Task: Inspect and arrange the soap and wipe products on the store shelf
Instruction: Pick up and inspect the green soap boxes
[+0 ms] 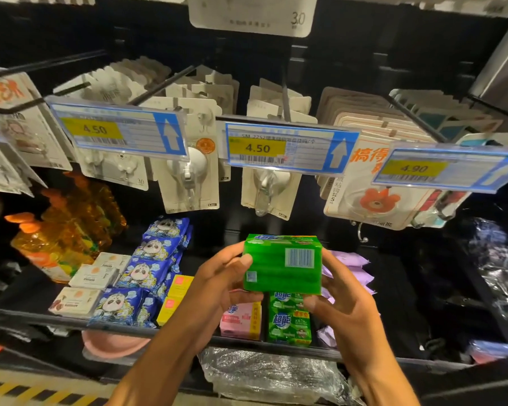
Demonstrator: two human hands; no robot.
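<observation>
I hold a green soap pack (279, 268) up in front of the shelf, its barcode side facing me. My left hand (217, 284) grips its left end, thumb across the front. My right hand (339, 297) grips its right end and lower edge. Below it on the shelf (24, 316) stand more green soap packs (289, 323) and a pink soap pack (241, 319). Blue panda-print wipe packs (150, 268) lie in a row to the left. Purple packs (354, 269) lie behind my right hand.
White soap boxes (88, 284) and yellow boxes (175, 298) sit left of the wipes, with an orange bottle pack (68, 230) behind. Carded hooks (188, 171) and price tags (285, 146) hang from pegs above. Plastic-wrapped goods (270, 373) lie on the lower shelf.
</observation>
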